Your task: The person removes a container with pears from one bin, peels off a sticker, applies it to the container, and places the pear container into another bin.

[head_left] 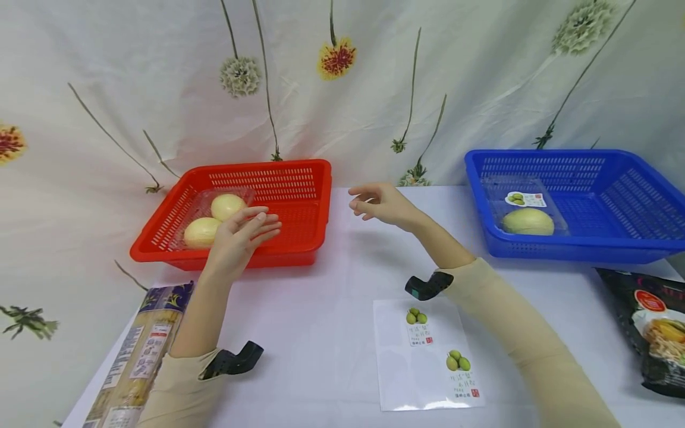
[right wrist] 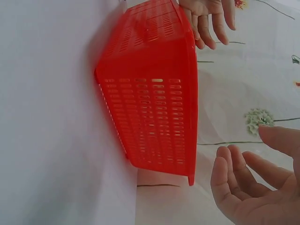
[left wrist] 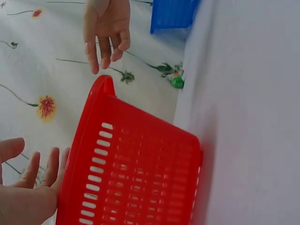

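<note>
Nearest the viewer, on the white-covered worktop point(head_left: 332, 309), a flat clear plastic sheet printed with green fruit labels point(head_left: 425, 355) lies in front and to the right of the red slotted plastic basket point(head_left: 299, 202), which serves here as the landmark. A long packet of dried noodles in clear and purple wrapping point(head_left: 140, 356) lies in front of the basket to its left, partly under the left sleeve, and a dark printed food bag point(head_left: 650, 327) rests far to the basket's right at the worktop edge. A small black camera mount is strapped at each wrist. The left hand point(head_left: 241, 236) is over the front rim of the red basket, fingers straight and together, palm open, holding nothing; whether it touches the rim cannot be told. Just beyond its fingertips, inside the basket, lies a clear plastic tray holding two pale yellow round fruits point(head_left: 214, 220). The right hand point(head_left: 381, 205) is raised just beside the basket's right end, fingers loosely spread and relaxed, empty and apart from the basket wall, as the right wrist view confirms. Well to the right of the red basket stands a blue slotted plastic basket point(head_left: 626, 238) containing a clear labelled tray with one pale green round fruit point(head_left: 527, 221). Behind everything hangs a white cloth backdrop printed with flowers point(head_left: 342, 77).
</note>
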The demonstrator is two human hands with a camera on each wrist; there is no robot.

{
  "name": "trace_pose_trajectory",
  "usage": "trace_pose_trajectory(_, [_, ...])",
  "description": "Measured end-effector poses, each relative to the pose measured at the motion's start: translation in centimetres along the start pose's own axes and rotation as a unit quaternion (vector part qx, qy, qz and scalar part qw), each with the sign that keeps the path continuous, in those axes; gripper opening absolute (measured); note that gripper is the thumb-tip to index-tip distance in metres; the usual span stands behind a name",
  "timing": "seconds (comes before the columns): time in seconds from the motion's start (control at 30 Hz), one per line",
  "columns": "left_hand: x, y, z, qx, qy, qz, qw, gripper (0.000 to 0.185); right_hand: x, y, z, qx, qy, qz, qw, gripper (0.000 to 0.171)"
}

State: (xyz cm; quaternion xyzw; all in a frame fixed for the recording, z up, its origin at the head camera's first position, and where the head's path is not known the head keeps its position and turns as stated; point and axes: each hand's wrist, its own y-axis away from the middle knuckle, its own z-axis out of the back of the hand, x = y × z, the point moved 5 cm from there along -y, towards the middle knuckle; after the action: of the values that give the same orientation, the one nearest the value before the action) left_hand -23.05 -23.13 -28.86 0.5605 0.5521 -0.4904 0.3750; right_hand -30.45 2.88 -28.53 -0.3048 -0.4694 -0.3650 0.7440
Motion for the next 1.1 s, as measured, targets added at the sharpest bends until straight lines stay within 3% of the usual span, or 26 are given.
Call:
trace_pose_trajectory(0.2, [-1.3, 1.1, 2.3, -0.008, 0.013, -0.018, 0.9997, 0.018, 0.7, -1.9, -2.1, 0.012, -0.033, 0.009, 0.999, 0.041])
trace_pose_trajectory(0.57, [-2.8, 2.4, 6.9, -0.078, 0.002, -0.012, 0.9968, 0.022, 1.8, -5.3, -5.6, 0.040, -0.092, -0.028, 0.995, 0.041])
trace_pose_trajectory(0.67, [-2.8, 2.4, 8.2, -0.093, 0.002, -0.003, 0.9957, 0.024, 1.8, -6.1, -6.6, 0.044, -0.086, -0.038, 0.995, 0.041])
trace_pose_trajectory(0.9, [-3.3, 2.4, 10.9, -0.123, 0.058, -0.003, 0.9907, 0.011, 2.7, -7.2, -8.3, 0.067, -0.048, -0.042, 0.996, 0.043])
trace_pose_trajectory(1.0, [-3.6, 2.5, 11.9, -0.145, 0.046, -0.004, 0.9884, 0.011, 2.9, -7.6, -8.9, 0.075, -0.050, -0.048, 0.995, 0.044])
trace_pose_trajectory(1.1, [-3.8, 2.5, 12.8, -0.171, -0.006, 0.011, 0.9852, 0.018, 2.9, -8.0, -9.3, 0.070, -0.062, -0.066, 0.993, 0.045])
